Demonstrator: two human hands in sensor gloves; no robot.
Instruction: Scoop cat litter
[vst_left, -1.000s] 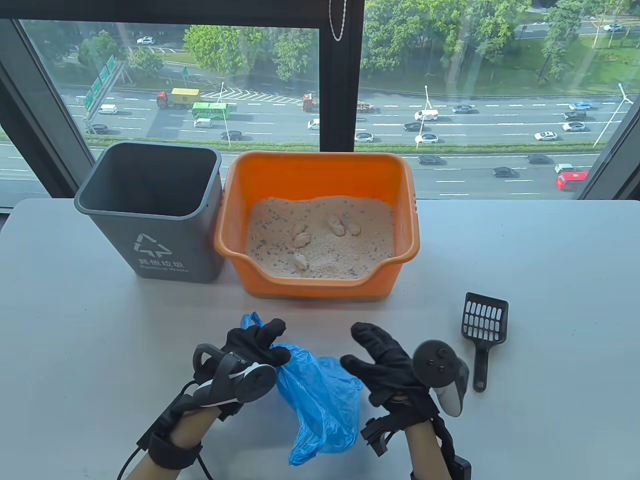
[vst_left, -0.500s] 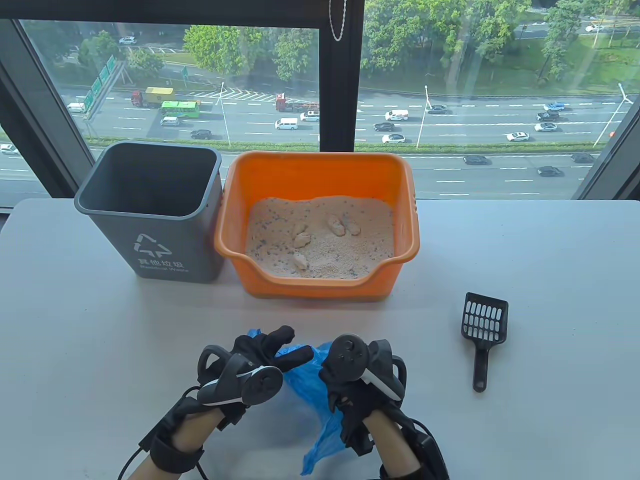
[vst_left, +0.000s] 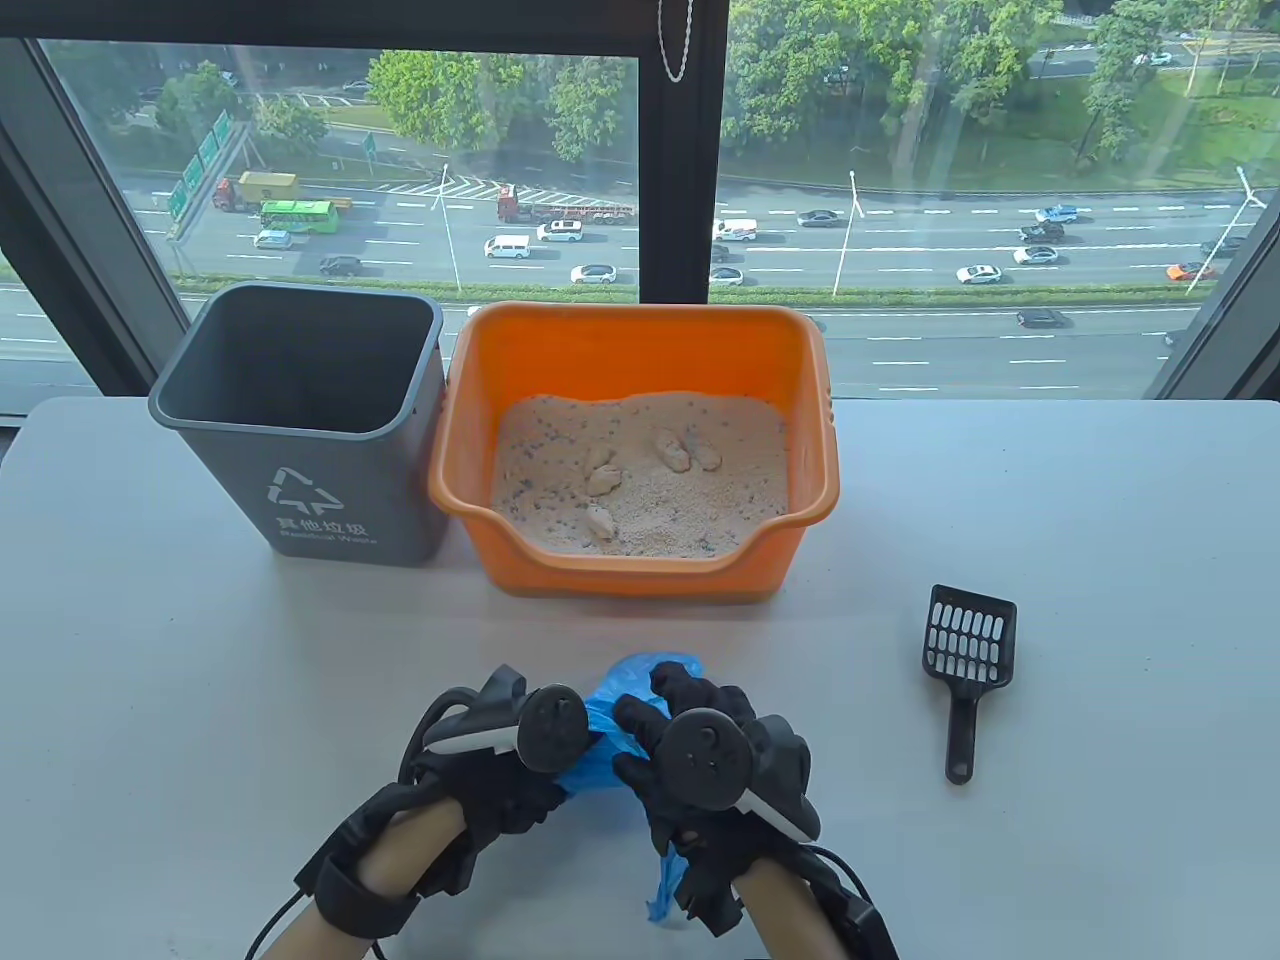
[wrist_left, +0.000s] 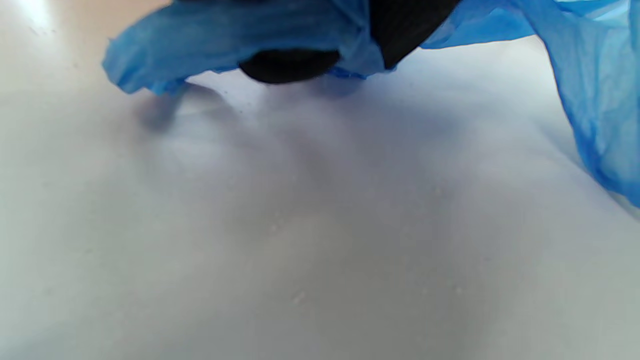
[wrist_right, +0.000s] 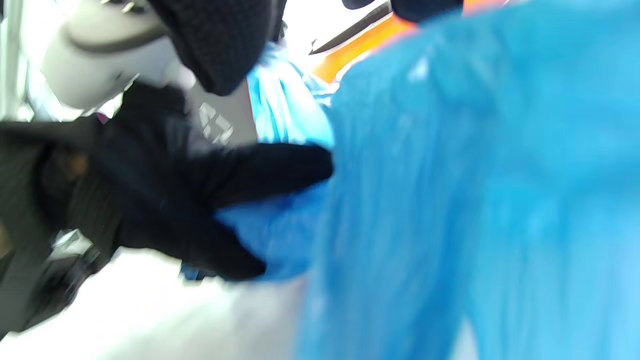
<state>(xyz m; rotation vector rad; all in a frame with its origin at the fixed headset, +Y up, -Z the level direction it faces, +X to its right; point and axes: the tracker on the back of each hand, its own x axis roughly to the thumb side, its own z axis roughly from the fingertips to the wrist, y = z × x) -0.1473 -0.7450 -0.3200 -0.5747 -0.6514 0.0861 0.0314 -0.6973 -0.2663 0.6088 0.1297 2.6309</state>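
An orange litter box at the table's back middle holds pale litter with several clumps. A black slotted scoop lies on the table at the right, untouched. Both gloved hands are at the front middle, close together on a thin blue plastic bag. My left hand grips the bag's left part; the bag shows above the table in the left wrist view. My right hand grips its right part; the bag fills the right wrist view.
A dark grey waste bin with a recycling mark stands left of the litter box, touching it. The white table runs up to a window at the back.
My right hand came left from beside the scoop onto the bag. Both hands closed in and bunched the bag between them; less of the bag hangs toward the front edge.
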